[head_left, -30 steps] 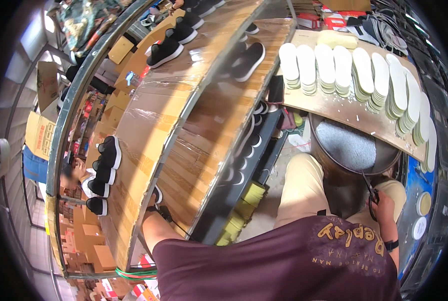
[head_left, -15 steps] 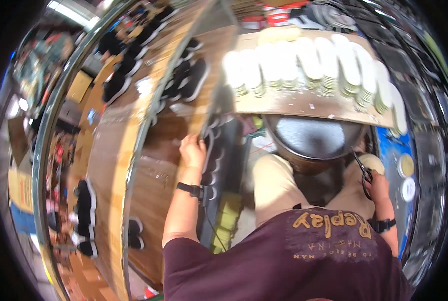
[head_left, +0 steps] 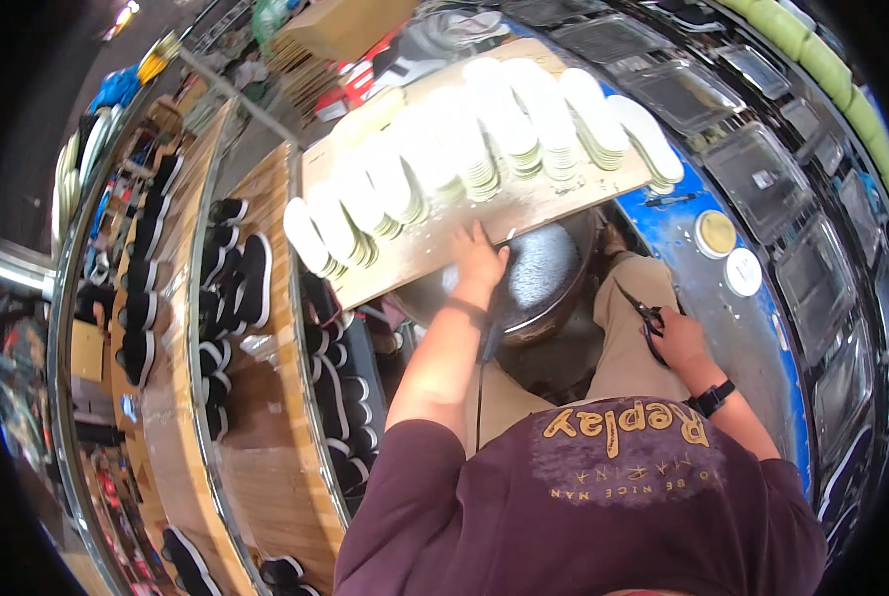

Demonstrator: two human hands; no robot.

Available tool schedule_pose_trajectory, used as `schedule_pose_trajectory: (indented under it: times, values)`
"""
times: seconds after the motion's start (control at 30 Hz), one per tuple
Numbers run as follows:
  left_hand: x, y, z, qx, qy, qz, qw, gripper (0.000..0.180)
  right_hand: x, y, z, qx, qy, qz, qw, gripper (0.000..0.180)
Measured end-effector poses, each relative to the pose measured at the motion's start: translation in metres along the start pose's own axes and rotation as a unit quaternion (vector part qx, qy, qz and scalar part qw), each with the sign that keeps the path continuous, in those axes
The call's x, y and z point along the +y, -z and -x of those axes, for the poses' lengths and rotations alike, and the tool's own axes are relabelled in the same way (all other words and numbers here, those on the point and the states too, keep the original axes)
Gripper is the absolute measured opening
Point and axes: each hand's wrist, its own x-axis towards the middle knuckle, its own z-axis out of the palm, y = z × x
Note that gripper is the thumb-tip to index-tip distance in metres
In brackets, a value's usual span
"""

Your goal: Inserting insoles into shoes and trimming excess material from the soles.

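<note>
My left hand (head_left: 479,260) reaches over the front edge of a wooden board (head_left: 404,266), fingers stretched out and slightly blurred, nothing seen in it. Whether the fingertips touch the board I cannot tell. Stacks of pale shoe insoles (head_left: 476,164) stand in a row on the board, just beyond that hand. Over my right thigh, my right hand (head_left: 681,340) is closed around the handles of black scissors (head_left: 649,316), whose blades point away from me. Beneath the board sits a round dark drum (head_left: 544,273), partly hidden by the board and my left arm.
On the left, wooden racks (head_left: 255,397) carry dark shoes with white soles (head_left: 253,283). A blue-edged bench (head_left: 762,338) at the right bears two round lids or tubs (head_left: 716,234). Clear plastic-covered trays (head_left: 752,169) lie past it. A cardboard box (head_left: 350,25) stands at the back.
My left hand has moved right from the shoe rack to the board's front edge. The view has turned to the right. My right hand still holds the scissors over the thigh.
</note>
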Motion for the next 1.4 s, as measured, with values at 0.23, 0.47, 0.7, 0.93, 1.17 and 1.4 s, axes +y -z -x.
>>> schedule_pose_trajectory:
  times: [0.23, 0.47, 0.7, 0.93, 1.17, 1.4]
  values:
    - [0.027, -0.012, 0.025, -0.078, -0.223, 0.226, 0.945, 0.022, -0.003, 0.006, -0.002, 0.003, -0.006, -0.031, 1.0, 0.024]
    - [-0.039, -0.034, 0.113, -0.124, -0.155, 0.039, 0.979, 0.035, -0.002, 0.008, -0.007, -0.037, 0.005, -0.057, 0.998, 0.026]
    - [-0.034, -0.022, 0.125, -0.146, -0.109, -0.095, 0.979, 0.05, 0.022, 0.009, -0.006, -0.069, -0.056, -0.13, 0.987, 0.03]
    - [-0.03, -0.02, 0.124, -0.187, -0.088, -0.089, 0.974, 0.058, 0.146, 0.066, 0.024, 0.14, -0.118, -0.122, 0.976, 0.021]
    - [-0.033, -0.025, 0.125, -0.166, -0.101, -0.114, 0.974, 0.058, 0.328, 0.147, 0.163, 0.198, -0.436, 0.135, 0.867, 0.019]
    - [-0.034, -0.028, 0.124, -0.16, -0.109, -0.126, 0.973, 0.063, 0.44, 0.187, 0.344, 0.193, -0.687, 0.155, 0.684, 0.031]
